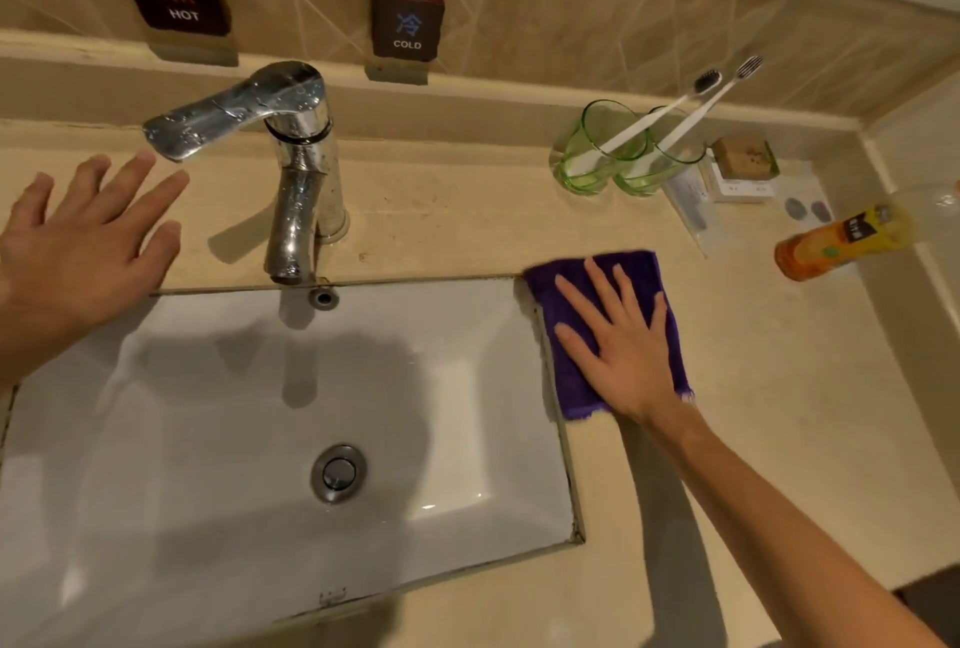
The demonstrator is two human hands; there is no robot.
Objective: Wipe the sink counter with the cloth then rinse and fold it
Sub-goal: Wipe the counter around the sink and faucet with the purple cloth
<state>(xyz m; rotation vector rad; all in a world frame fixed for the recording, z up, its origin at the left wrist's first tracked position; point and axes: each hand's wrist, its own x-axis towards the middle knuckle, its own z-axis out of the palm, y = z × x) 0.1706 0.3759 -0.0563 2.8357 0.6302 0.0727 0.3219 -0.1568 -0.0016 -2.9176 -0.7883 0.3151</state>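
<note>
Clearly wiping: right hand (623, 341), fingers spread, presses cloth (608, 284) on table (753, 387) at sink's (467, 335) three o'clock; next, sweep onward.

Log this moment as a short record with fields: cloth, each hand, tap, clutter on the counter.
cloth: purple cloth flat on the counter, at the sink's right rim
right hand: right hand pressed flat on the cloth, fingers spread
left hand: left hand open at the sink's left rear corner, holds nothing
tap: faucet, no water visible
clutter: two green cups with toothbrushes, orange bottle
</note>
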